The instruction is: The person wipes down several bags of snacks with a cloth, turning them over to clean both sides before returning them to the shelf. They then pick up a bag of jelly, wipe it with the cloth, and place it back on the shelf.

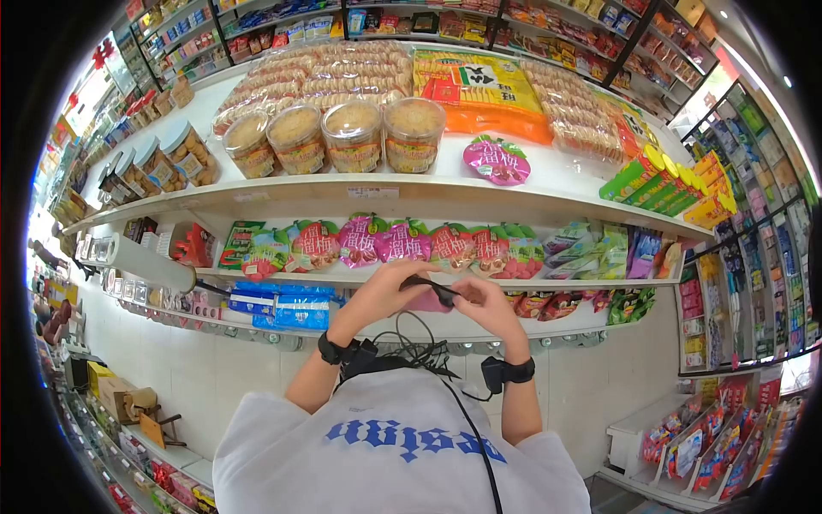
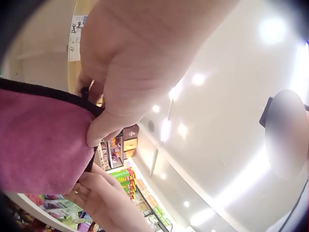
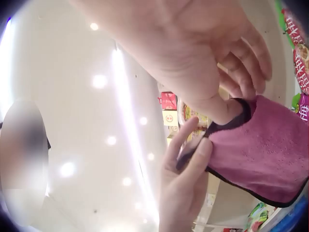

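Observation:
A pink-purple cloth (image 1: 431, 301) (image 2: 43, 140) (image 3: 263, 150) with a black border is held up between both hands, in front of the shelf. My left hand (image 1: 385, 295) (image 2: 130, 72) (image 3: 186, 183) pinches its black edge between thumb and fingers. On the other side, my right hand (image 1: 490, 308) (image 2: 108, 198) (image 3: 212, 63) grips the same border, its thumb over the edge in the right wrist view. The hands are close together. In the head view most of the cloth is hidden behind the fingers.
Bagged snacks (image 1: 404, 241) line the shelf behind the hands. Above them, clear tubs (image 1: 352, 137) and a pink packet (image 1: 497, 160) stand on the white top. Blue packets (image 1: 282, 306) lie on the lower shelf at the left. A black cable (image 1: 467, 411) hangs over the shirt.

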`<state>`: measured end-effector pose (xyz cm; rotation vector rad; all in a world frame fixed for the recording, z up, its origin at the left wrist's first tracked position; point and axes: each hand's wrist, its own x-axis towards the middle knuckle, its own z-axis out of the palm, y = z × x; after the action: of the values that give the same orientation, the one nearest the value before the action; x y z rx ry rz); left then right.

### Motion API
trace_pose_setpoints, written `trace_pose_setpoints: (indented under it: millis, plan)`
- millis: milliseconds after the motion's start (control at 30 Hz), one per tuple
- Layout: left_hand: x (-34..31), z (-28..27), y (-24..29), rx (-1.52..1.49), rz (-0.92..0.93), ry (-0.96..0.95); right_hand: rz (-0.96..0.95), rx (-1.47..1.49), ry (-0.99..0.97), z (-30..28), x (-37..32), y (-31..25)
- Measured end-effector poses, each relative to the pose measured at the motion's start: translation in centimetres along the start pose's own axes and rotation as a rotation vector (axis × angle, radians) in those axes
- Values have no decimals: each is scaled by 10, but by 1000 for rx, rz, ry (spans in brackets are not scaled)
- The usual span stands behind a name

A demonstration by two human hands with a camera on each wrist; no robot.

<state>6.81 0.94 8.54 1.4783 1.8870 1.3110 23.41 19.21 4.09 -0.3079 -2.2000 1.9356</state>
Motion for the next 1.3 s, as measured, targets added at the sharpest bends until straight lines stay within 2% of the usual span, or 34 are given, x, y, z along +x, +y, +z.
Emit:
trace_pose_setpoints:
  millis: [100, 200, 233, 267, 367, 433, 467, 567, 600, 633, 667, 700, 767, 800, 833, 933, 1000, 1033, 1167, 1200, 1300]
  plan:
    - [0, -3, 11, -218, -135, -55, 49, 205, -8, -15, -9, -1]
    - [1, 2, 10, -210, 67, -18, -106, 343, -2, 7, -2, 1]
    - [1, 5, 11, -249, 54, 4, -165, 385, 1, 10, 0, 0]
    - [3, 6, 12, -283, 46, 28, -196, 437, -168, 9, -6, 2]
    - [9, 3, 14, -318, 2, 65, -92, 69, -196, 20, -14, 6]
    - [10, 4, 11, -324, -41, 80, 83, 22, -106, 25, -11, -10]
    - [11, 8, 5, -284, 2, 136, 206, 44, -55, 25, -6, -12]
    - [13, 18, 6, -69, -81, 462, 241, 25, 139, 14, 7, 27]
    - [11, 18, -5, -140, -152, 463, 128, 23, 266, 14, 10, 30]
    - [8, 19, -12, -177, -203, 435, 11, 19, 394, 13, 12, 32]
    - [6, 20, -18, -214, -252, 406, 127, 140, 525, 13, 9, 33]
    - [4, 21, -24, -252, -301, 378, 82, 202, 551, 16, 4, 16]
    - [0, 22, -40, -562, -441, 75, -15, 325, 597, 24, 0, -12]
    - [-1, 22, -48, -713, -506, -78, 2, 312, 565, 29, -5, -9]
    - [-2, 20, -46, -862, -569, -232, -87, 199, 483, 34, -12, -8]
    - [3, 25, -17, -1253, -655, -25, -333, -23, 174, 45, -17, -24]
    - [7, 23, -21, -1325, -553, -6, -468, -19, -108, 46, -7, -46]
    - [8, 24, -24, -1361, -503, 3, -446, -32, -97, 47, -9, -49]
    - [4, 33, -38, -972, -443, 23, -365, -44, -81, 45, -14, -49]
    - [3, 37, -40, -1027, -458, 69, -344, -35, -85, 43, -16, -48]
    - [2, 43, -41, -873, -392, 104, -336, -80, -123, 37, -19, -51]
